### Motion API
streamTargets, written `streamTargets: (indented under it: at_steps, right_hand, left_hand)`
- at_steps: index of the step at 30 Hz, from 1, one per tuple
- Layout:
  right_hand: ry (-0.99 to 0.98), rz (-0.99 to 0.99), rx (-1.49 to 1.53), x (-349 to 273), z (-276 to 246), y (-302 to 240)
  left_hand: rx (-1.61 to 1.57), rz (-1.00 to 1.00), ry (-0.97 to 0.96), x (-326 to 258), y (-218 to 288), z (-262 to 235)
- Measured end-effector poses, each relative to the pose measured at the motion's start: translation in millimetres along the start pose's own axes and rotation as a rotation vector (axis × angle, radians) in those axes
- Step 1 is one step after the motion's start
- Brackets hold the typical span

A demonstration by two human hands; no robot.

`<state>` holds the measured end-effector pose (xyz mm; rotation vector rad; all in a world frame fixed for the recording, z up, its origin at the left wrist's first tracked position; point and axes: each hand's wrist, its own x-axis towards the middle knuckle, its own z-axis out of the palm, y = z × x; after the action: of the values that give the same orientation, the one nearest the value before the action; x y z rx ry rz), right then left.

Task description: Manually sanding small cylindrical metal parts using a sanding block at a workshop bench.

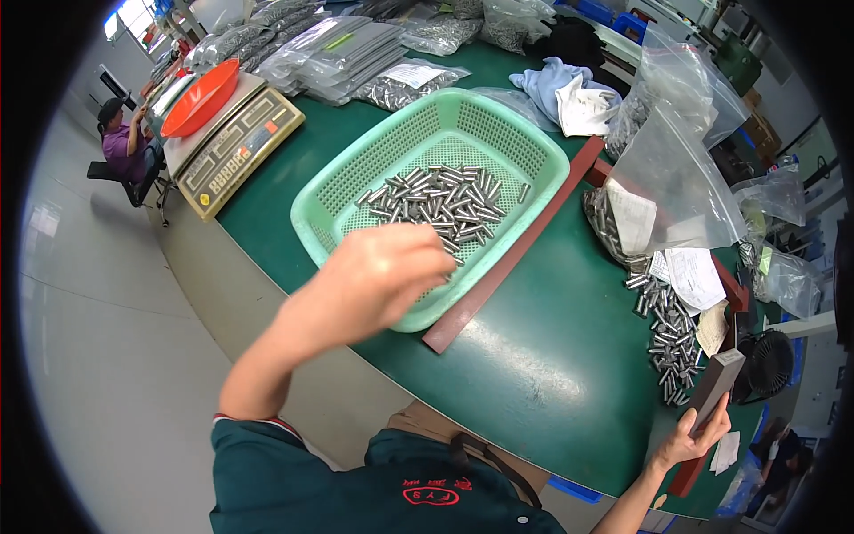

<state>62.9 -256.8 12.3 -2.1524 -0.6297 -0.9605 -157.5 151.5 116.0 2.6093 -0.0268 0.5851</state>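
Over the near side of a green plastic basket (334, 169), my left hand (391, 267) is closed, fingers curled down. What it holds, if anything, is hidden behind the fingers. Inside the basket lies a loose heap of short metal pins (440, 200), shiny and cylindrical. At the right of the table my right hand (698, 438) grips a grey rectangular block (714, 387), tilted upward. Just beyond that block, more metal pins (669, 343) spill across the green tabletop from a clear plastic bag (676, 187).
A dark red strip (516, 249) runs along the basket's right side. On the left stands a weighing scale (236, 147) with a red pan (203, 98). Filled bags (334, 58) line the back. A small black fan (767, 363) stands far right. A person (129, 147) sits at far left.
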Motion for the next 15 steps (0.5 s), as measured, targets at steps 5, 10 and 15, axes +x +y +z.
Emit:
streamTargets:
  at_steps: [5,10,15]
  right_hand:
    - [0.031,0.021,-0.098,-4,-9,10]
    - [0.072,0.087,-0.13,-5,-10,16]
    - [0.081,-0.014,-0.211,-4,-9,21]
  left_hand:
    - [-0.095,-0.187,-0.479,15,-52,0]
    - [0.054,-0.034,-0.369,58,-102,26]
    - [0.207,0.007,-0.53,83,-128,62]
